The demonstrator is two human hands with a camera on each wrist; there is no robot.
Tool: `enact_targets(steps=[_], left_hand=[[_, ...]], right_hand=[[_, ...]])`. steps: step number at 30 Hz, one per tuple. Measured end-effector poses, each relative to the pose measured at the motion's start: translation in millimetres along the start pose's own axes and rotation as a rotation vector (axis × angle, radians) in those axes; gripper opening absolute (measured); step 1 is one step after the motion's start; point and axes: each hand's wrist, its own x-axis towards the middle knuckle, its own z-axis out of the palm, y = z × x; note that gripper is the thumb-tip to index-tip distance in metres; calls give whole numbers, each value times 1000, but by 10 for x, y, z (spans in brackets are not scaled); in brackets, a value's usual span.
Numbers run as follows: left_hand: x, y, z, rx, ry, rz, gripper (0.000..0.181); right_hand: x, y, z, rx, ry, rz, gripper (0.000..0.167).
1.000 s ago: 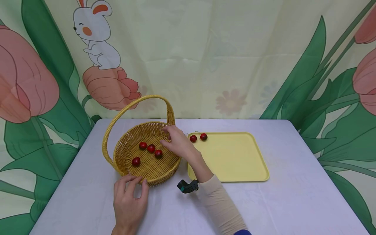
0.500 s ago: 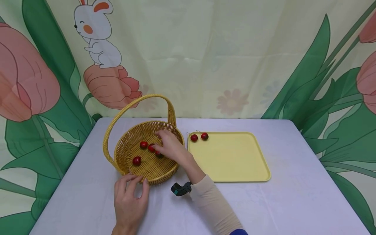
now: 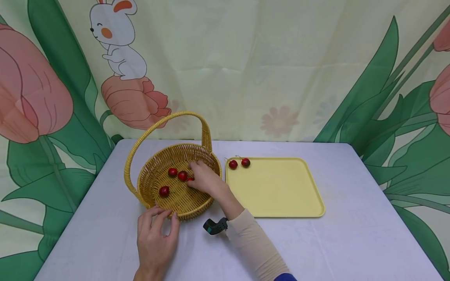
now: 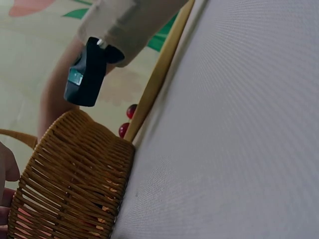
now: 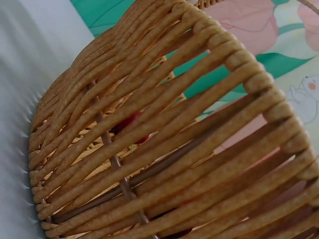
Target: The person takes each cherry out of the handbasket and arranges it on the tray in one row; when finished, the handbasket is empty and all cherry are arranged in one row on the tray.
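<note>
In the head view, the round wicker basket [image 3: 144, 177] stands at left, its handle raised. My left hand [image 3: 156, 238] holds its front rim with curled fingers and thumb; part of that hand shows at the left edge of the left wrist view. My right hand [image 3: 207, 179] reaches inside, thumb and fingers round a dark red cherry [image 3: 190, 180], which they mostly hide. Just left of it lie a second cherry [image 3: 182, 176] and a third [image 3: 172, 172]; another cherry [image 3: 164, 191] is nearer the front. Woven wall [image 5: 149, 114] fills much of the right wrist view, hiding the fingers.
A yellow tray [image 3: 275, 191] lies flat right of the basket, with two stemmed cherries, one [image 3: 233, 164] and another [image 3: 245, 162], in its back left corner. The white tablecloth [image 3: 351, 234] spreads around both. Behind the table hangs a printed curtain [image 3: 228, 78].
The right hand has moved left and down from the basket's right side to the rightmost cherry, closing round it. The left hand has stayed on the front rim.
</note>
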Motion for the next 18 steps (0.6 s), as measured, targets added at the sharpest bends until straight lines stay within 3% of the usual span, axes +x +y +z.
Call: enact_targets(steps=[8, 18], left_hand=[[4, 25, 9, 11, 18, 12, 17], [-5, 17, 18, 10, 21, 4, 17]], right_hand=[[9, 7, 11, -107, -87, -68, 32], [19, -12, 10, -67, -181, -104, 27]])
